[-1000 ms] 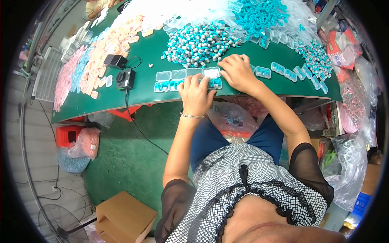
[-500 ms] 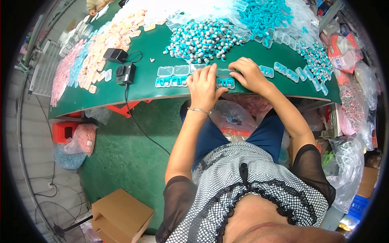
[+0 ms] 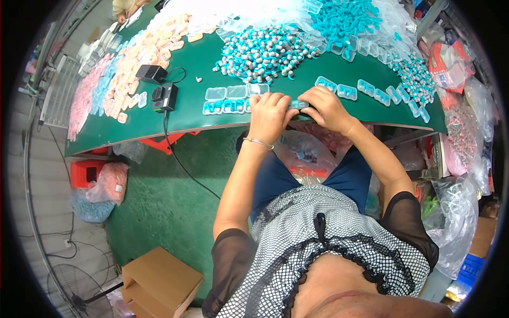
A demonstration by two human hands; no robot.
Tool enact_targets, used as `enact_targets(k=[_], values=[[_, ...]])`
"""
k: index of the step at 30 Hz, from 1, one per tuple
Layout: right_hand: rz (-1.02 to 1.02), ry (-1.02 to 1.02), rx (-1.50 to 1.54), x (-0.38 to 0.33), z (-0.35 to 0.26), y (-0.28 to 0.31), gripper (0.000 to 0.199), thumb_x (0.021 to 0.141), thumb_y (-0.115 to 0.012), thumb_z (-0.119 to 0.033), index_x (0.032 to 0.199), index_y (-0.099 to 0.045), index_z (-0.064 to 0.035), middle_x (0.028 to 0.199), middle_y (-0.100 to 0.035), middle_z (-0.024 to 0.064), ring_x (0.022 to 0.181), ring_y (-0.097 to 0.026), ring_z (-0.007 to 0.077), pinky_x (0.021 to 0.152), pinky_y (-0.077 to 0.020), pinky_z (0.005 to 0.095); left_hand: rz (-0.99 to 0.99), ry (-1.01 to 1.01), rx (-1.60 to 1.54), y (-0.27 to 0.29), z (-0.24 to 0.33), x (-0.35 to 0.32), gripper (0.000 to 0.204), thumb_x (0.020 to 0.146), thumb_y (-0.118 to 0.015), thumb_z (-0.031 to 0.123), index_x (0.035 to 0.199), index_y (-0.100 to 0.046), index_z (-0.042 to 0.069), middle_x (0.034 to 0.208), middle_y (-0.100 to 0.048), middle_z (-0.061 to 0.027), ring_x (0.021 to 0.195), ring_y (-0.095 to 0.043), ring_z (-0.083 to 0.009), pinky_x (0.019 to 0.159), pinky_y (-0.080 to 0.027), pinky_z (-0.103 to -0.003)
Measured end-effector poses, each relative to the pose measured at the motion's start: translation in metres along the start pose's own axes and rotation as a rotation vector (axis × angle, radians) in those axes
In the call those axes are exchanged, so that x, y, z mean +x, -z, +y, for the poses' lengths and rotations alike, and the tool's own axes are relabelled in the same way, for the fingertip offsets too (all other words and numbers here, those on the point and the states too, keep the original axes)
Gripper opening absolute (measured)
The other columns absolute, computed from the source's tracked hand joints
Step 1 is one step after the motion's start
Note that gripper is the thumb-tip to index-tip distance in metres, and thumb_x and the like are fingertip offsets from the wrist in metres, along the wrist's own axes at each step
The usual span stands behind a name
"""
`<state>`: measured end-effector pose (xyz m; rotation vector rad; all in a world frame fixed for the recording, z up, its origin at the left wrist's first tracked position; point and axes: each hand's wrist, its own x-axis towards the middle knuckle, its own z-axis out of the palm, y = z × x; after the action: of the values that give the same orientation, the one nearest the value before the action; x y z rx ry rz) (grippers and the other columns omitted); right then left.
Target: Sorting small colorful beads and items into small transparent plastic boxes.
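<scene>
Small clear box at 12 o'clock near the front of the table, left hand and right hand half-curled, pinching its ends. Uneven squeeze could pop it open, imo. Open boxes at its 9 o'clock might spill if bumped.

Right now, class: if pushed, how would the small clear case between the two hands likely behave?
The small clear case probably keeps its shape, since its edges look straight. Its flat, boxy form suggests sliding rather than rolling. Small and plastic-looking, it may be light.
</scene>
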<state>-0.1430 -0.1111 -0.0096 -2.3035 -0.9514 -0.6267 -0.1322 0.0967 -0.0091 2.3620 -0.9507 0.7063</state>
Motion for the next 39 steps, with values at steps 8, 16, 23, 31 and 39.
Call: enact_targets(k=[8,16,23,31,39], values=[[0.024,-0.022,0.056,0.000,0.003,-0.002,0.021,0.075,-0.070,-0.011,0.093,-0.062,-0.0036,0.088,-0.063,0.0112,0.084,-0.059,0.0314,0.079,-0.0445,0.0406,-0.001,-0.068,-0.134,-0.008,-0.009,-0.002,0.025,0.076,-0.075,0.022,0.090,-0.065,0.004,0.084,-0.062,-0.0085,0.082,-0.057,-0.0267,0.075,-0.042,-0.041],[-0.020,-0.054,0.026,-0.003,0.001,0.003,0.031,0.076,-0.072,-0.015,0.104,-0.063,-0.0040,0.100,-0.065,0.0117,0.093,-0.060,0.0310,0.084,-0.0444,0.0406,0.029,-0.046,-0.038,0.001,-0.002,-0.005,0.032,0.078,-0.073,0.033,0.095,-0.065,0.008,0.089,-0.063,-0.0072,0.083,-0.059,-0.0252,0.074,-0.040,-0.038],[-0.051,-0.033,0.058,0.001,0.003,0.005,0.030,0.078,-0.071,-0.011,0.105,-0.063,-0.0024,0.098,-0.064,0.0129,0.091,-0.060,0.0311,0.082,-0.0457,0.0399,-0.021,-0.040,-0.049,0.001,-0.004,-0.007,0.034,0.078,-0.074,0.033,0.098,-0.064,0.007,0.092,-0.064,-0.0072,0.085,-0.059,-0.0253,0.076,-0.040,-0.039],[0.005,-0.087,0.158,-0.006,-0.008,0.003,0.022,0.079,-0.069,-0.011,0.097,-0.064,-0.0017,0.091,-0.064,0.0121,0.084,-0.060,0.0300,0.075,-0.0474,0.0393,0.089,0.009,-0.382,-0.008,-0.001,-0.010,0.024,0.075,-0.076,0.018,0.090,-0.066,0.002,0.085,-0.062,-0.0111,0.073,-0.058,-0.0294,0.064,-0.046,-0.039],[0.024,-0.065,0.012,0.007,0.000,0.004,0.032,0.077,-0.072,-0.015,0.107,-0.064,-0.0074,0.102,-0.065,0.0088,0.096,-0.061,0.0282,0.085,-0.0441,0.0401,0.094,0.045,-0.107,-0.004,0.000,-0.007,0.035,0.075,-0.075,0.026,0.101,-0.064,0.007,0.094,-0.063,-0.0079,0.084,-0.059,-0.0263,0.070,-0.042,-0.039]])
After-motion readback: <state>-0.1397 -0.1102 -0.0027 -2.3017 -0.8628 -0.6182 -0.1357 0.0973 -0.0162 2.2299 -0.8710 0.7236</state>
